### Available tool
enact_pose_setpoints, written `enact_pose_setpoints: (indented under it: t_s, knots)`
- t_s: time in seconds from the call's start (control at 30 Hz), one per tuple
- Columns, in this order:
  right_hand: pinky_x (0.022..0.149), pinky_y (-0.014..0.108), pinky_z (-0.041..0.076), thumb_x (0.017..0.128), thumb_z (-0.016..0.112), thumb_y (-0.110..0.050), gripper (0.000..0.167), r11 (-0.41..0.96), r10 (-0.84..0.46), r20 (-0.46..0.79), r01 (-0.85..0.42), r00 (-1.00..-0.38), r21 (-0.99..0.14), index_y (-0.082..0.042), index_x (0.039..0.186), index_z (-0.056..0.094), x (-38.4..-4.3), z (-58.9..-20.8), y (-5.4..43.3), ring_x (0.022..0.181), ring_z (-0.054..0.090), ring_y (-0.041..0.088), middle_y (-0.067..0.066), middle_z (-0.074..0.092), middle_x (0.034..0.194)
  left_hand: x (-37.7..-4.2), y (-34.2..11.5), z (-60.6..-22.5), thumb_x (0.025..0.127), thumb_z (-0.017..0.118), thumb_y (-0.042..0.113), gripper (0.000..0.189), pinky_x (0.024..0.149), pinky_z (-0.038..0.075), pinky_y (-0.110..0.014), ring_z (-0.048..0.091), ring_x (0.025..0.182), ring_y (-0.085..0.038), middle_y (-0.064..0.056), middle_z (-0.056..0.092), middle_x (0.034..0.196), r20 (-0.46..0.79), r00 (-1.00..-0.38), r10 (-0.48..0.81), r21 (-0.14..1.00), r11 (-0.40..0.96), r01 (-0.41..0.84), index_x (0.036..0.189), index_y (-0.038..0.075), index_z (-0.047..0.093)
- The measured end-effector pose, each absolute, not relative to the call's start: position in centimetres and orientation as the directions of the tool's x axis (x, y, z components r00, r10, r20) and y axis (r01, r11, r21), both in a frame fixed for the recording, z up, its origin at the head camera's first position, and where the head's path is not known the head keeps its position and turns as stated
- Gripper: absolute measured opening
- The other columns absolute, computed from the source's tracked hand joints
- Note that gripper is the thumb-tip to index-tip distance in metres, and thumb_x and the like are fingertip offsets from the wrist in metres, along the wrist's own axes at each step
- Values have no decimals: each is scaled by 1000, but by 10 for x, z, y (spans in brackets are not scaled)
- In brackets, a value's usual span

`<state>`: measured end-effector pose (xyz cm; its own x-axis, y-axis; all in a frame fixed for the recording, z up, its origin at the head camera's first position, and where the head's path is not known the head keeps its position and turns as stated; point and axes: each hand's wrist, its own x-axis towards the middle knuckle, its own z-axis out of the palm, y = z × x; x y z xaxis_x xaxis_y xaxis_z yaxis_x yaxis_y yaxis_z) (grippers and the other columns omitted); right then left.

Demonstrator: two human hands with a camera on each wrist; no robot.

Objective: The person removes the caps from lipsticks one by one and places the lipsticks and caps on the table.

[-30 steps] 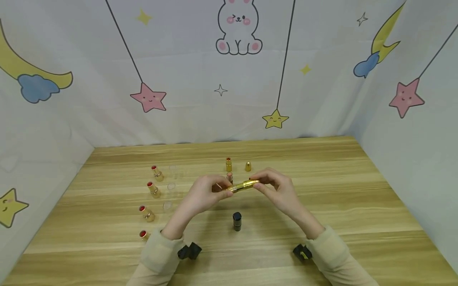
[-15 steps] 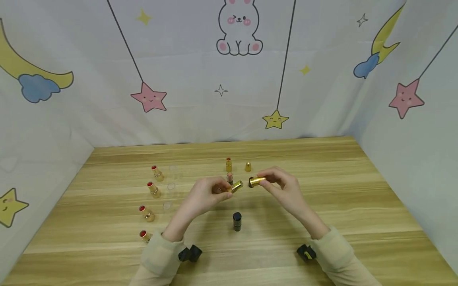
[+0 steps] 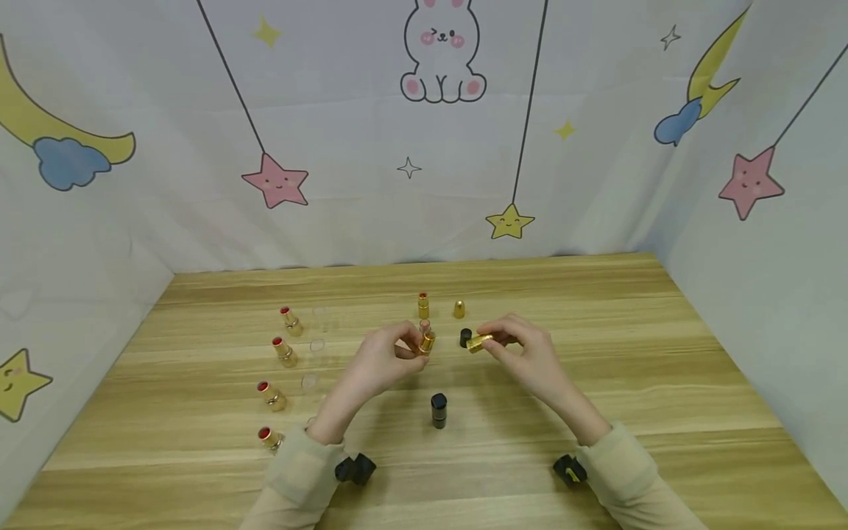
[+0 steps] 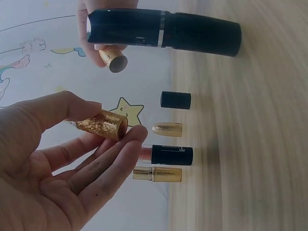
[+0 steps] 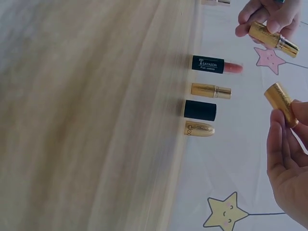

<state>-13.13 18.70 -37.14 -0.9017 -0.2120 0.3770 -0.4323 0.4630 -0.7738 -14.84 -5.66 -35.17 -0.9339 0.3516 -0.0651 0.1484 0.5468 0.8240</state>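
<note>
My left hand [image 3: 380, 364] pinches a gold lipstick tube [image 3: 428, 342] above the table, its narrower inner collar bare in the right wrist view. My right hand [image 3: 526, 357] holds its gold cap [image 3: 478, 343] between thumb and fingers, tilted and apart from the tube. Just behind the cap stands a black cap [image 3: 466, 338]. A black lipstick with a pinkish stick [image 5: 233, 68] stands behind the tube, partly covered in the head view. Farther back are an uncapped gold lipstick [image 3: 423, 306] and a bullet-shaped gold cap [image 3: 460, 309]. A closed black lipstick [image 3: 439, 411] stands nearer, between the forearms.
To the left runs a row of several uncapped red lipsticks [image 3: 285, 352] in gold cases, with clear caps [image 3: 317, 344] beside them. The left sleeve lies close to the nearest one [image 3: 269, 438]. A printed white curtain [image 3: 371, 221] rises behind the wooden table [image 3: 629, 353].
The cap has come off the tube, and my right hand has drawn it rightward. My left hand has tipped the tube more upright. The black cap behind has come into view.
</note>
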Motion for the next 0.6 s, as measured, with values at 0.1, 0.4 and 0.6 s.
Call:
enact_pose_setpoints:
  t_s: [0.1,0.4,0.6]
  knots:
    - [73,22,52,87,69,-8,16,496,-225,349,-415,-910,-763,-9,103,71,-132,-371,186,81,62,9,2,70,93,-149,-56,-354,81,73,8,12,73,56,-28,68,83,-20,-6,68,91,-45,-931,362,809,560,179,88,8,64]
    - [69,22,52,84,71,-7,14,628,-325,280,-427,-903,-650,-6,98,71,-136,-373,181,76,58,7,0,66,88,-152,-52,-361,78,76,9,12,67,50,-26,61,72,-11,-2,68,81,-35,-935,352,761,616,204,86,9,67]
    - [67,20,49,85,73,-14,11,691,-363,231,-427,-903,-583,-8,94,71,-138,-372,175,75,55,6,-2,65,85,-153,-50,-365,77,76,6,14,66,52,-26,64,72,-12,-5,69,82,-63,-924,376,758,620,201,86,7,66]
